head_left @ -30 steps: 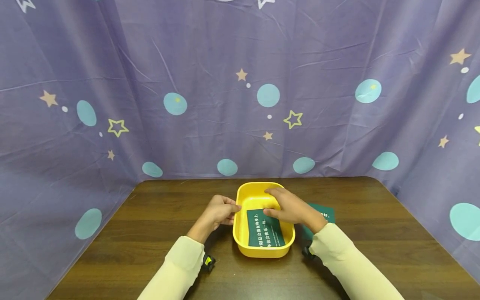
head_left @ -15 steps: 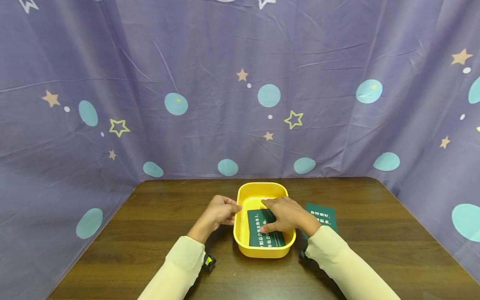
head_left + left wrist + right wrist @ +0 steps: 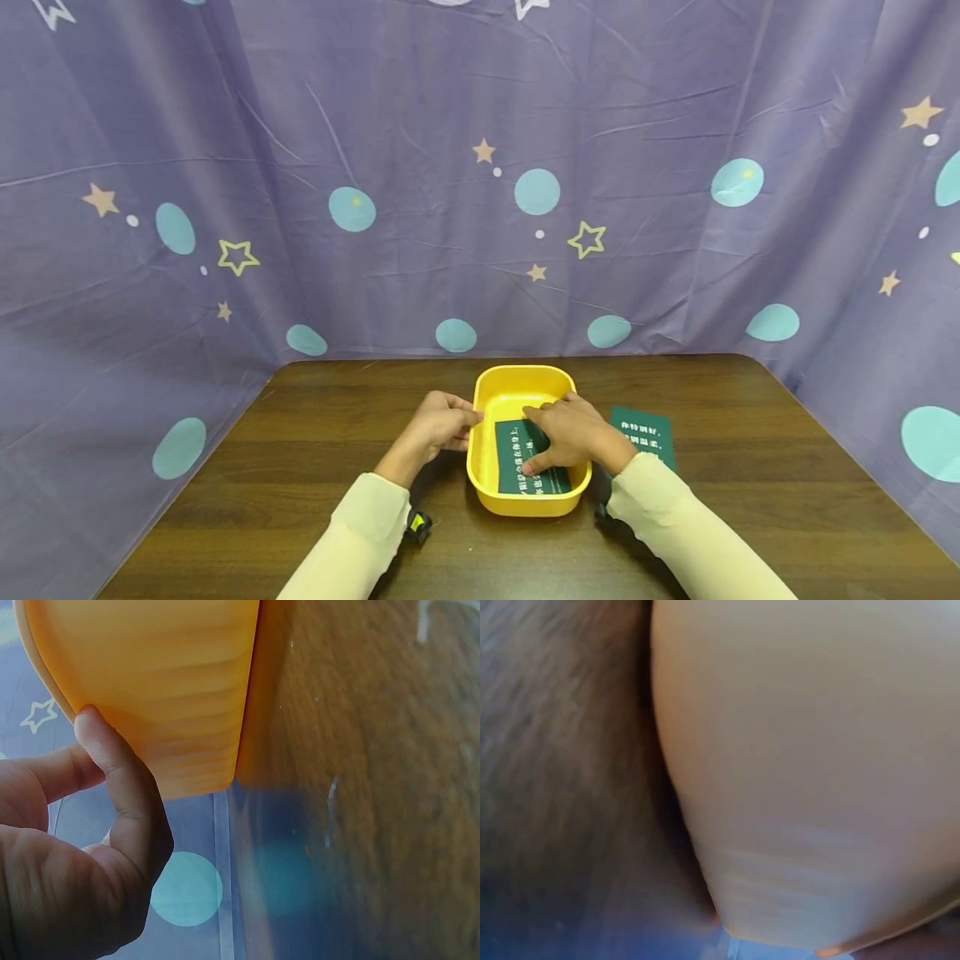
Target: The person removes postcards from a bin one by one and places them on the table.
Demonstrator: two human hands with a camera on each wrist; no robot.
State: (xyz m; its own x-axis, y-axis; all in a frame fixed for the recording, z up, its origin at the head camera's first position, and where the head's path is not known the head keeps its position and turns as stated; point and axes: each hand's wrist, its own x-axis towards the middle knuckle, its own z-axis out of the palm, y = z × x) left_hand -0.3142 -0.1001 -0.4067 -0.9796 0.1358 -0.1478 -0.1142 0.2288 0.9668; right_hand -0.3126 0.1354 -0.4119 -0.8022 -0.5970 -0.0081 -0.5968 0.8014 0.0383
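A yellow plastic basin (image 3: 525,505) stands on the table in the head view, and its ribbed outer wall (image 3: 172,667) fills much of the left wrist view. My left hand (image 3: 437,427) pinches its left rim between thumb and fingers. Inside the basin lies a dark green card (image 3: 508,454) with white Chinese writing. Reaching over the right rim, my right hand (image 3: 573,433) is spread above this card, thumb low over its lettering and fingers toward its far edge. The hand covers the card's upper right part. The basin's side hides the right fingers in the right wrist view.
Another green card (image 3: 645,433) with white writing lies on the table right of the basin, partly behind the right wrist. The brown wooden table (image 3: 337,400) ends at a purple curtain (image 3: 420,275) with stars and dots.
My right hand has come down and toward me inside the basin, its thumb shifting lower over the card. More of the card on the table shows. The left hand has stayed on the rim.
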